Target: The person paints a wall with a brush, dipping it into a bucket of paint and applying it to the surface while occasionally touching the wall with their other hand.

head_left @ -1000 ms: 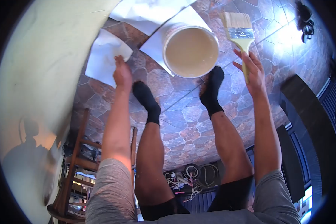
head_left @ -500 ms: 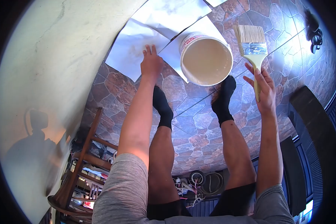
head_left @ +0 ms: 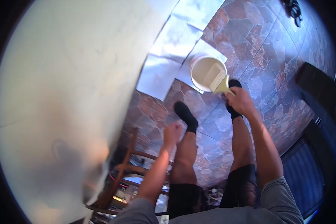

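My right hand is closed around the handle of a wide paintbrush. The brush tilts over the near rim of a white bucket, its bristle end overlapping the bucket's opening. Pale cream paint shows inside. My left hand, slightly blurred, is curled into a loose fist near my left knee, with nothing visible in it. White paper sheets lie on the floor along the wall, and the bucket stands on one of them.
A pale wall rises on the left, and a wooden chair or rack stands at its foot. Stone-patterned tiles cover the floor. Dark furniture is at the right, and a small black object lies at the far right.
My right hand has brought the brush from beside the bucket down over its opening. My left hand has left the paper, drawn back toward my knee and curled up. The view has shifted toward the wall.
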{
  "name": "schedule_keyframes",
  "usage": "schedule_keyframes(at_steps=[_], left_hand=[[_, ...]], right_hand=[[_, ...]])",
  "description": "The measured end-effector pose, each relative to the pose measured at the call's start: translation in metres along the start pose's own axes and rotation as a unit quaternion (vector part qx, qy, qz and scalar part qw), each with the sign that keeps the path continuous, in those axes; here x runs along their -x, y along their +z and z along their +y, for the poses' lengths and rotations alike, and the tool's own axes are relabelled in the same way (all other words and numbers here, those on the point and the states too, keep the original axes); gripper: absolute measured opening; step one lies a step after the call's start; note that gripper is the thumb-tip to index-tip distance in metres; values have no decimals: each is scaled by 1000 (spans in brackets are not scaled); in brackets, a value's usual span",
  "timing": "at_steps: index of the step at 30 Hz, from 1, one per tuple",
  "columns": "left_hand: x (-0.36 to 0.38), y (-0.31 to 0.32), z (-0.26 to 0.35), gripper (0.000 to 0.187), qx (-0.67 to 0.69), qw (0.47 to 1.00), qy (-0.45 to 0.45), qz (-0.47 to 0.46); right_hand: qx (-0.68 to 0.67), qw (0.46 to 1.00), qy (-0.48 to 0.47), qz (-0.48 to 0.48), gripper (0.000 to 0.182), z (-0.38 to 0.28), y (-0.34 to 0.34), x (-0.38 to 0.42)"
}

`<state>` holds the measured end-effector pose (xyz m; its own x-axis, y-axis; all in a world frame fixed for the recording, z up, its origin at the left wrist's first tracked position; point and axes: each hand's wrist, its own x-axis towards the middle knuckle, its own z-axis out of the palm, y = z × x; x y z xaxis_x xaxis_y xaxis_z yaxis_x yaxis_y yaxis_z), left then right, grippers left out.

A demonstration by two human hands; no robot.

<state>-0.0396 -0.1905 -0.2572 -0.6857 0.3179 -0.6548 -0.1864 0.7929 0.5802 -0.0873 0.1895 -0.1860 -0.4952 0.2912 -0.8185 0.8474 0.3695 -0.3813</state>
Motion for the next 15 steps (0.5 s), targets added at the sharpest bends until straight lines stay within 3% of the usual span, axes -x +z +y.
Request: schedule_keyframes(at_steps=[2,3,5,7,8,10,14,15], left_hand=[[66,-42,40,26,-60,998,-3,-22],[92,-62,63,29,-63,989,-106,-77],[143,-85,81,33,2,984,-159,-77],[185,-87,82,39,-45,974,-194,-104],[208,-81,76,39,-55,973,-195,-107],[243,-61,72,51,-34,988,-76,-128],[238,-33,115,59,-167,976,-84,-110],[223,-29,132,60,-204,958,-146,-137]], right_hand=[[26,1000,-5,15,29,-12,10,9],[76,997,-4,13,31,-18,12,11],[84,996,-8,18,32,-23,23,5],[100,995,11,14,33,-33,19,-2],[91,996,14,11,33,-38,17,-3],[90,996,23,13,32,-41,14,-11],[81,996,34,-3,31,-31,16,-40],[82,996,27,-16,34,-29,15,-44]])
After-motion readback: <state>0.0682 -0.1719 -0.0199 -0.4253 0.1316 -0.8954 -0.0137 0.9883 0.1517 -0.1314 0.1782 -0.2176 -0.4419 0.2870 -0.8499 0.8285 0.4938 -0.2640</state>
